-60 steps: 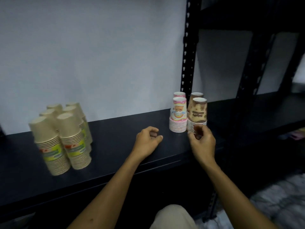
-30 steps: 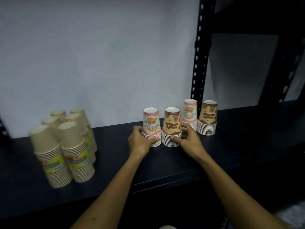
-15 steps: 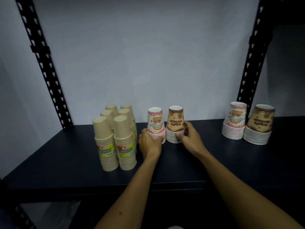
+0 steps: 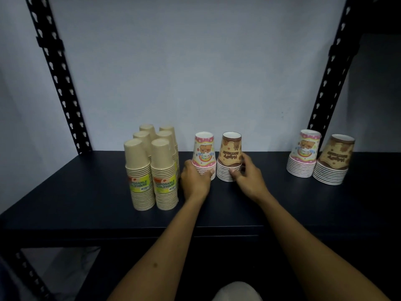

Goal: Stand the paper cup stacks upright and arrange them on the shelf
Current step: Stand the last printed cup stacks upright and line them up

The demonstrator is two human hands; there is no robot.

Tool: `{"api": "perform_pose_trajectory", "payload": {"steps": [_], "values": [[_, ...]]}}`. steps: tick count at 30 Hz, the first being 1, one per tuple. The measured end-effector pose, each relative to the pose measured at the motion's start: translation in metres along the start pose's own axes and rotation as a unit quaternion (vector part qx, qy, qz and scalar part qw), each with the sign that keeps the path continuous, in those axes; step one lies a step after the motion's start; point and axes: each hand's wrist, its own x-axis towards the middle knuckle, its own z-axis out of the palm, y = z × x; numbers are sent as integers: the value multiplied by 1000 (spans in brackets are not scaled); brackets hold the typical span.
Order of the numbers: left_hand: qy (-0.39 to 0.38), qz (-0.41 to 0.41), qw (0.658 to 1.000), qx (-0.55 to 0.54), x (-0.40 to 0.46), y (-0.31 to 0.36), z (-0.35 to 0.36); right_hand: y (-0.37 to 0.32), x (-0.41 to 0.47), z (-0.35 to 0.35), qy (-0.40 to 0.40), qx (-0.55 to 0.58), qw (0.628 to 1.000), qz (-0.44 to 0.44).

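On the black shelf [image 4: 86, 192] two short printed cup stacks stand mouth-down side by side. My left hand [image 4: 194, 181] grips the base of the pink stack [image 4: 204, 151]. My right hand [image 4: 249, 177] grips the base of the brown stack [image 4: 231, 153]. A second pink stack [image 4: 303, 153] and a second brown stack [image 4: 334, 159] stand upright at the right, near the black upright post. Several tall beige cup stacks [image 4: 152, 166] stand in a tight block just left of my left hand.
Black perforated posts rise at the left [image 4: 58, 74] and right [image 4: 332, 68] against a white wall. The shelf's front edge [image 4: 195, 231] runs across below my forearms. A pale knee [image 4: 236, 292] shows at the bottom.
Both hands took the pink and brown stacks at their bases and slid them left across the shelf, ending close beside the beige block. The other pink and brown pair stayed at the right post.
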Motion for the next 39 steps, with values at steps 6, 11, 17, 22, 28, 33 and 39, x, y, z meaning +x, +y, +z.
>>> {"api": "perform_pose_trajectory", "payload": {"steps": [6,11,17,22,28,33,39], "values": [[-7,12,1000,18,-1,0,0,-1,1,1,-9,-11,1000,7],[-11,11,1000,17,-1,0,0,-2,0,2,-13,-16,1000,10],[-13,6,1000,23,0,-1,1,-3,0,1,-7,-12,1000,10],[-17,2,1000,19,1,-1,3,-3,0,2,-5,-3,1000,11],[-23,2,999,26,3,-2,4,-4,0,1,-8,0,1000,11],[-35,-6,999,39,3,-1,4,-6,-2,0,-8,2,1000,6],[-35,-4,999,37,1,0,2,-7,-1,0,-5,5,1000,2]]}}
